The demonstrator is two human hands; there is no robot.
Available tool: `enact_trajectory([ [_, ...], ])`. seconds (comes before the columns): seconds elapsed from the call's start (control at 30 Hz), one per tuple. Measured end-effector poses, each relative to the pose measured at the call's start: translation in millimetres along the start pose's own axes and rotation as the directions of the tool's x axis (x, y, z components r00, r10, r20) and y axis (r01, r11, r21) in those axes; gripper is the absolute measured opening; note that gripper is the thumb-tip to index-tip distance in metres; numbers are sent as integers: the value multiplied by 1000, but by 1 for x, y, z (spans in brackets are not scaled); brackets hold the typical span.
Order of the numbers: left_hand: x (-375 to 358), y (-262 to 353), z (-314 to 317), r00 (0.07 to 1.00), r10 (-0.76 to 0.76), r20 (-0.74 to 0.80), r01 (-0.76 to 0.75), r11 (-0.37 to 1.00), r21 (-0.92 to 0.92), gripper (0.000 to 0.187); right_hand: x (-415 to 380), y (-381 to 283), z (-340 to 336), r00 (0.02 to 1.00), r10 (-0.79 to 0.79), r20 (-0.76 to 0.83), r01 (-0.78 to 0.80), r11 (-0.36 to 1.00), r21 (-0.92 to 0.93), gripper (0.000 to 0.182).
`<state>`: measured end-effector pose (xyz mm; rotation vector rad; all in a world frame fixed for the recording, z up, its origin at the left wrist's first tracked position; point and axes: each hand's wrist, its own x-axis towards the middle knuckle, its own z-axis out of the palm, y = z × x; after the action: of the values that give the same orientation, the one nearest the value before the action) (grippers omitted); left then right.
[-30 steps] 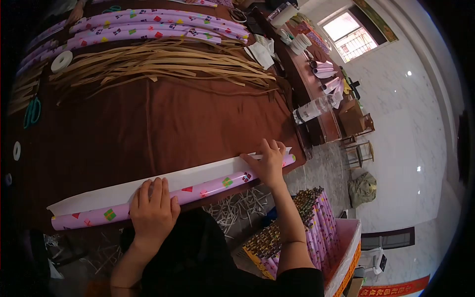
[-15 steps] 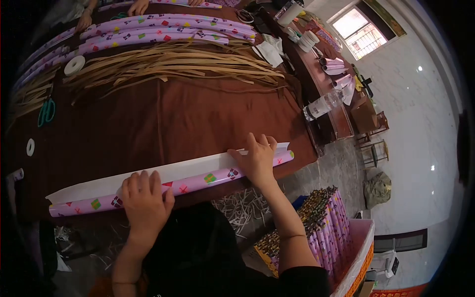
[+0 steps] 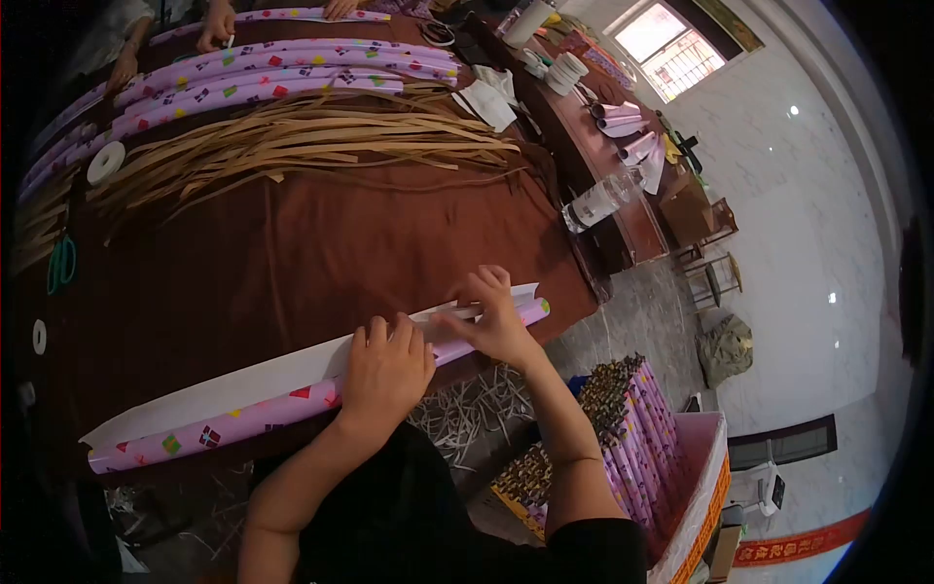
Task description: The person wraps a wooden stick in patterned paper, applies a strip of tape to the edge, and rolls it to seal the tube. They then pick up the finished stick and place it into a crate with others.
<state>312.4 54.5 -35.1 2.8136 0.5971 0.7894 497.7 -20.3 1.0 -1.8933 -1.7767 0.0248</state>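
A long roll of lilac gift wrapping paper (image 3: 233, 428) with coloured present motifs lies along the table's near edge. Its loose white-backed flap (image 3: 233, 380) stands up along the far side. My left hand (image 3: 384, 375) lies over the middle of the roll, fingers stretched across it and fingertips on the flap. Just to the right, my right hand (image 3: 498, 316) is over the roll near its right end, fingers curled and thumb pointing left. A thin pale strip shows between thumb and fingers, partly hidden; I cannot tell what it is.
Brown paper strips (image 3: 321, 136) and more lilac rolls (image 3: 282, 63) lie across the table, with another person's hand (image 3: 216, 27) behind. Green scissors (image 3: 61, 265) and a white tape roll (image 3: 106, 163) are at left. A crate (image 3: 715, 467) of finished rolls stands at lower right.
My left hand has slid right along the roll, close to my right hand. The right hand's fingers have curled more, and a pale strip now shows at its thumb. The view has shifted slightly.
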Motion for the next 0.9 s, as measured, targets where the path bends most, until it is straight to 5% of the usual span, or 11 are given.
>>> enact_trajectory([
  [0.07,0,-1,0,999,-13,-29,13,1000,-4,30,-9,17,-22,997,72,-25,-68,987,148,26],
  [0.1,0,-1,0,1000,-12,-28,11,1000,-12,30,-17,25,-35,970,241,23,-240,946,220,26],
  [0.17,0,0,1,999,-12,-29,13,1000,16,33,-33,47,-57,937,350,13,-346,918,194,27],
  [0.2,0,-1,0,1000,-12,-29,12,1000,11,33,-40,47,-62,890,453,-56,-407,844,350,30],
  [0.3,0,-1,0,1000,-24,-15,24,1000,-12,33,-70,110,-74,846,533,3,-495,782,378,35],
  [0.43,-1,0,0,999,-37,0,37,999,-4,33,-80,128,-66,853,478,-211,-479,876,48,39],
  [0.53,0,-1,-5,998,-51,43,52,998,-28,34,-74,118,-56,844,419,-336,-435,900,29,39],
  [0.9,-1,0,-1,999,-35,-31,34,999,-16,35,-59,121,-56,904,285,-319,-353,918,-180,37],
])
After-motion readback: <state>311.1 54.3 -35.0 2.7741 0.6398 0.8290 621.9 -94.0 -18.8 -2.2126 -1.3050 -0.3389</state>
